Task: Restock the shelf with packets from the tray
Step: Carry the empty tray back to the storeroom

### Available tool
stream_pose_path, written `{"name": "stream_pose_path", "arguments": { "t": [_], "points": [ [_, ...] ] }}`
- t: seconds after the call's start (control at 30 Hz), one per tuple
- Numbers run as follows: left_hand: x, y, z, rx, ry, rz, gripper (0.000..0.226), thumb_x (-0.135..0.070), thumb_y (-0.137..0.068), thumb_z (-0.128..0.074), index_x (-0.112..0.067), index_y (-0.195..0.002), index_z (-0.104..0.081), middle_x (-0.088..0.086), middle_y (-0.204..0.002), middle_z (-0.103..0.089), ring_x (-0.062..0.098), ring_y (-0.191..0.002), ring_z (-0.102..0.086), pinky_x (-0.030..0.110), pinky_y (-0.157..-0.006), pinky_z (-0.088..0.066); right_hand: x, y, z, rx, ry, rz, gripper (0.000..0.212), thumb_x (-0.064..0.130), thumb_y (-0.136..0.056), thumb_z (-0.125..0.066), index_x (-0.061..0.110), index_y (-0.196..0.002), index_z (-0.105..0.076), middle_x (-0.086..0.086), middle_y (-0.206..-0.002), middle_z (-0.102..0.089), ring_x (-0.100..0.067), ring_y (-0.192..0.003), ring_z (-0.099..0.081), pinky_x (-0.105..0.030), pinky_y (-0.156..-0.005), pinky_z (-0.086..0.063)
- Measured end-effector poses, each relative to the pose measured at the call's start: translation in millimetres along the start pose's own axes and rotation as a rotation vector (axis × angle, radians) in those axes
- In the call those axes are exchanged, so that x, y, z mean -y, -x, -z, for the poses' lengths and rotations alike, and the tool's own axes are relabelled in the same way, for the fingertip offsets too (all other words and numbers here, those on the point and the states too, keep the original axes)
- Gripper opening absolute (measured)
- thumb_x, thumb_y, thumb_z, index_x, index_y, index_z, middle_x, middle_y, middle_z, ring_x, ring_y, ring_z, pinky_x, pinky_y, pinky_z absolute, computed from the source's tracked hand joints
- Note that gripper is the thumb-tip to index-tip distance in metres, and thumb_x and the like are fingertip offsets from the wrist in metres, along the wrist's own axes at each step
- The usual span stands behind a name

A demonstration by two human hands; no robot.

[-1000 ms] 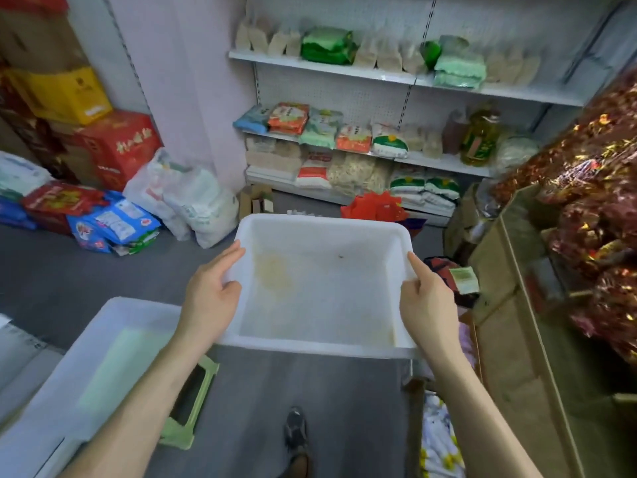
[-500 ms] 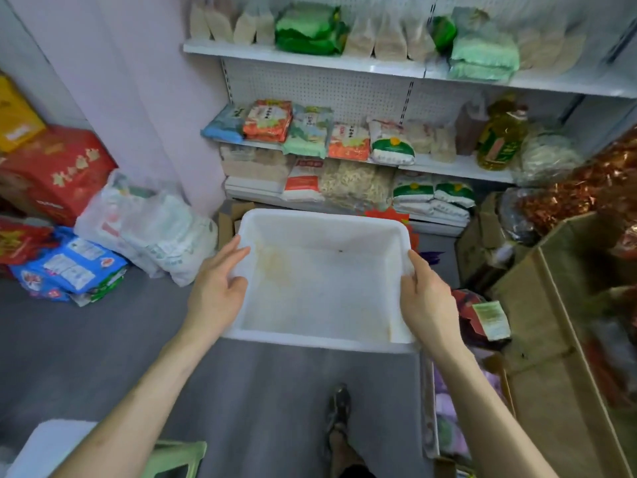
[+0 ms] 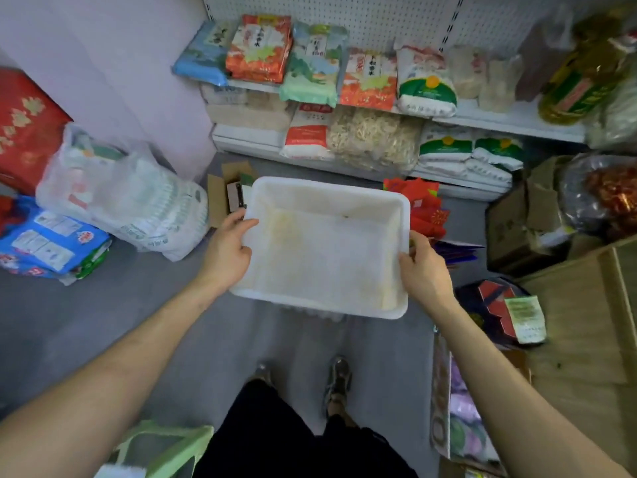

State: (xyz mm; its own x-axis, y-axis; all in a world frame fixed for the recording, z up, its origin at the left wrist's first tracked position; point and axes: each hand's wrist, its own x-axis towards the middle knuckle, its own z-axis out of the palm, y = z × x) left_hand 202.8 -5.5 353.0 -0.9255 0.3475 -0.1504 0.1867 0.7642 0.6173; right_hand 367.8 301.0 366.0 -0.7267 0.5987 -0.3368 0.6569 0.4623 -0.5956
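A white plastic tray (image 3: 393, 308) hangs over the grey floor in front of me, with nothing in it but a few yellowish stains. My left hand (image 3: 225, 248) grips its left rim and my right hand (image 3: 425, 270) grips its right rim. Beyond it stands a white shelf (image 3: 510, 120) carrying packets (image 3: 260, 48) of orange, green, blue and white goods. More white and green bags (image 3: 444, 150) lie on the lowest level.
White plastic sacks (image 3: 124, 198) and blue packs (image 3: 48, 243) lie on the floor at left beside a red carton (image 3: 24, 132). Brown cardboard boxes (image 3: 582, 322) and red packets (image 3: 424, 205) crowd the right. A green stool (image 3: 165, 450) stands near my feet.
I have stepped closer to the shelf and my view has tilted down. The tray has travelled forward and lower, held by both hands throughout. The white bin at lower left has left the view.
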Motion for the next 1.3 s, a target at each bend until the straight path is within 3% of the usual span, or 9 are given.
{"name": "stream_pose_path", "arguments": {
  "t": [0.23,0.4,0.5,0.7,0.83,0.97,1.2,1.3],
  "points": [
    [56.1,-124.5,-48.1,0.247,-0.088,0.027,0.063,0.015,-0.082,-0.057,-0.008,-0.14,-0.061,0.016,-0.155,-0.042,0.035,-0.14,-0.045,0.033,-0.118,-0.035,-0.5,-97.3,-73.1,0.05,-0.008,-0.148,0.053,0.016,-0.097,-0.053,0.022,-0.149,-0.043,-0.013,-0.132,-0.064,-0.041,-0.119,-0.06,-0.047,-0.091,-0.048],
    [98.1,-179.7,-92.2,0.362,-0.091,0.086,0.059,0.017,-0.084,-0.056,-0.003,-0.14,-0.06,0.018,-0.151,-0.044,0.034,-0.137,-0.046,0.025,-0.113,-0.031,-13.1,-138.1,-125.3,0.082,-0.006,-0.22,0.052,0.015,-0.098,-0.052,0.02,-0.149,-0.043,-0.014,-0.135,-0.063,-0.042,-0.121,-0.059,-0.045,-0.092,-0.045],
    [131.4,-204.8,-121.9,0.414,-0.031,0.14,0.057,0.012,-0.085,-0.058,-0.009,-0.138,-0.061,0.014,-0.147,-0.046,0.032,-0.134,-0.049,0.037,-0.116,-0.038,-35.1,-157.9,-157.9,0.111,-0.016,-0.299,0.053,0.015,-0.097,-0.051,0.023,-0.149,-0.043,-0.013,-0.132,-0.064,-0.042,-0.119,-0.06,-0.043,-0.087,-0.045],
    [179.9,-230.6,-169.6,0.502,0.092,0.206,0.057,0.008,-0.085,-0.058,-0.019,-0.135,-0.063,0.0,-0.145,-0.041,0.023,-0.127,-0.052,0.042,-0.114,-0.043,-77.5,-183.4,-217.2,0.235,-0.108,-0.46,0.064,0.014,-0.088,-0.047,0.032,-0.149,-0.039,-0.005,-0.131,-0.061,-0.036,-0.12,-0.059,-0.054,-0.1,-0.052],
    [213.1,-241.4,-190.5,0.564,0.213,0.289,0.059,-0.007,-0.079,-0.06,-0.029,-0.135,-0.061,-0.012,-0.147,-0.042,0.02,-0.131,-0.053,0.05,-0.11,-0.048,-101.3,-195.6,-248.2,0.264,-0.182,-0.479,0.069,0.015,-0.081,-0.048,0.035,-0.147,-0.042,0.001,-0.133,-0.061,-0.031,-0.122,-0.058,-0.054,-0.104,-0.05],
    [217.9,-239.4,-198.1,0.59,0.309,0.342,0.058,-0.006,-0.087,-0.059,-0.03,-0.14,-0.057,-0.014,-0.156,-0.038,0.017,-0.14,-0.046,0.049,-0.116,-0.043,-107.6,-202.4,-262.6,0.27,-0.297,-0.487,0.072,0.013,-0.077,-0.049,0.033,-0.146,-0.048,0.006,-0.133,-0.063,-0.026,-0.123,-0.059,-0.051,-0.106,-0.05],
    [228.1,-239.2,-221.9,0.586,0.382,0.384,0.054,-0.003,-0.093,-0.06,-0.027,-0.14,-0.059,-0.013,-0.161,-0.034,0.016,-0.147,-0.037,0.046,-0.121,-0.037,-118.0,-217.1,-284.3,0.219,-0.337,-0.513,0.065,0.009,-0.087,-0.052,0.033,-0.148,-0.048,0.007,-0.136,-0.059,-0.024,-0.123,-0.057,-0.047,-0.105,-0.049],
    [234.0,-240.5,-229.2,0.593,0.367,0.39,0.055,-0.006,-0.093,-0.061,-0.03,-0.142,-0.058,-0.015,-0.168,-0.022,0.015,-0.153,-0.027,0.047,-0.123,-0.032,-122.6,-218.5,-288.4,0.207,-0.339,-0.521,0.066,0.011,-0.088,-0.052,0.032,-0.15,-0.045,0.006,-0.14,-0.057,-0.025,-0.126,-0.056,-0.049,-0.108,-0.048]
  ]
}}
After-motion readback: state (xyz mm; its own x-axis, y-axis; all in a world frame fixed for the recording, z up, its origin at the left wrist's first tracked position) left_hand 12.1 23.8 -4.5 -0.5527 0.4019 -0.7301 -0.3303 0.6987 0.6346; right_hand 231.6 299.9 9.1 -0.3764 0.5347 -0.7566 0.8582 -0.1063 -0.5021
